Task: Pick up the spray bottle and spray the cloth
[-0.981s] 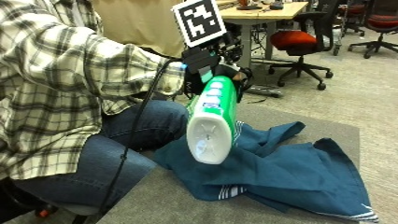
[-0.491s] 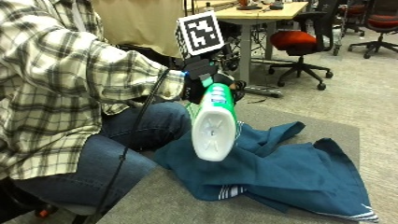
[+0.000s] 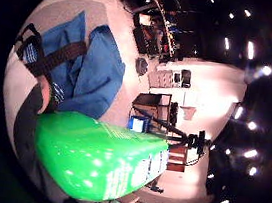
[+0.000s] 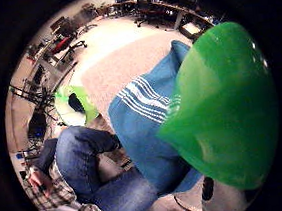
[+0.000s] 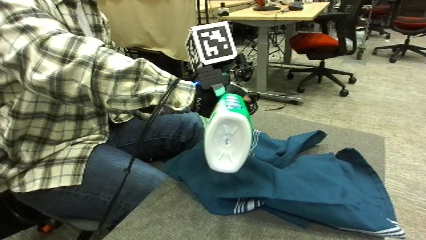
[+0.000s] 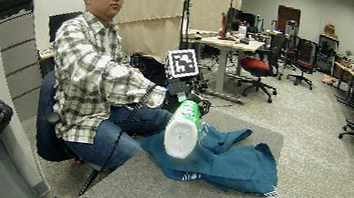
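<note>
A green spray bottle (image 5: 228, 132) with a white base hangs in the air over the near end of a dark blue cloth (image 5: 313, 182). Its base faces the outside camera and its top points away. My gloved right hand (image 5: 208, 97) grips the bottle at its upper end. The cloth lies crumpled on the grey table (image 5: 166, 215), with white stripes at its edge. In the palm views the green bottle (image 3: 98, 157) (image 4: 226, 107) fills much of the picture, with the blue cloth (image 3: 94, 71) (image 4: 142, 120) beyond it. The wide outside view shows the bottle (image 6: 182, 130) above the cloth (image 6: 234, 161).
The person's jeans-clad knees (image 5: 140, 150) press against the table's edge beside the cloth. Beyond the table stand a desk (image 5: 279, 12) and a red office chair (image 5: 319, 42). Bare grey table shows at the near end and along the far side.
The hand with the bottle has come down a little. The bottle's base has tipped more toward the outside camera. The cloth has not moved.
</note>
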{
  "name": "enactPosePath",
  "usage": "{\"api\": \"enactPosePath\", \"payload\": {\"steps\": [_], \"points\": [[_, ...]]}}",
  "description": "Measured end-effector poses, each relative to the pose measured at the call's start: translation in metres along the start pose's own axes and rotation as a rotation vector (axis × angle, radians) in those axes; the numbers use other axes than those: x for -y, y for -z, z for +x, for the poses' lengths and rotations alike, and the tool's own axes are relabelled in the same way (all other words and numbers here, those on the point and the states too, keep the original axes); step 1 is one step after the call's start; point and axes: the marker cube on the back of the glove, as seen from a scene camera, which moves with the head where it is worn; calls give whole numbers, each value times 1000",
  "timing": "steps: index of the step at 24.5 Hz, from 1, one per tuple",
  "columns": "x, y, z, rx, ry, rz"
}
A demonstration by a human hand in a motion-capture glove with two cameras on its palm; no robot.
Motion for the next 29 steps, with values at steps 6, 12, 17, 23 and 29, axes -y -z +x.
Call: {"api": "enactPosePath", "payload": {"steps": [6,12,17,23,29], "points": [[-1,0,-2,6,20,5],[1,8,9,134,-65,57],[0,20,32,362,-219,164],[-8,38,75,719,-472,343],[-20,43,102,877,-575,451]]}}
